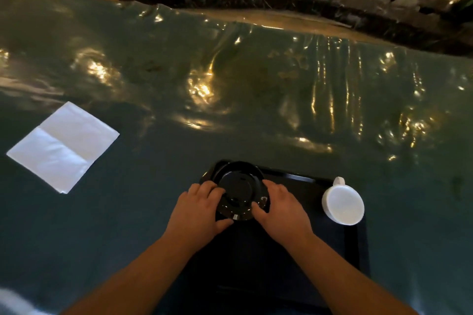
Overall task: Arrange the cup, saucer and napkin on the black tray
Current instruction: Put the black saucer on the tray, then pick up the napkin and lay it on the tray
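- Gripping the black saucer point(240, 188) from both sides, left hand point(198, 208) on its left rim, right hand point(280, 206) on its right, fingers curled onto the edge so it stays level.
- Saucer sits over the far-left corner of the black tray point(353, 245); touching down or just above, can't tell.
- White cup point(343, 201) stands upside down at the tray's right edge, handle pointing away, probably parked there until the saucer is settled.
- White napkin point(62, 147) lies folded flat on the shiny green tablecloth point(256, 84), well apart to the left, not yet on the tray.

Saucer point(239, 186) on tray point(302, 179); cup point(343, 204) right; napkin point(62, 147) far left.
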`<act>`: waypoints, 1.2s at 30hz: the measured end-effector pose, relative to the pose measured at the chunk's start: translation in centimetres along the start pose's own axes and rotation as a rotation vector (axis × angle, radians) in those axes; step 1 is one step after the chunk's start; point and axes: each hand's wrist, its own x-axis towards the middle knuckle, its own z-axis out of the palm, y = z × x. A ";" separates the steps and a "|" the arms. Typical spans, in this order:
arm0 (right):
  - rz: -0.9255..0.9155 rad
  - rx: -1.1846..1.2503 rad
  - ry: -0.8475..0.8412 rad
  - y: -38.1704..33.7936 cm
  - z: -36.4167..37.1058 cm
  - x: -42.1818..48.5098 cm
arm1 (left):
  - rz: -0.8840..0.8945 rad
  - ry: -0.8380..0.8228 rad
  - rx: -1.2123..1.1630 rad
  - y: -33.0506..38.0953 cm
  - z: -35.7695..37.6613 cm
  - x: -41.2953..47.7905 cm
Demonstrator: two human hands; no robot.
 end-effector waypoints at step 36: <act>-0.309 0.068 -0.312 -28.7 14.9 4.6 | -0.454 -0.105 0.325 -32.8 -6.1 -5.7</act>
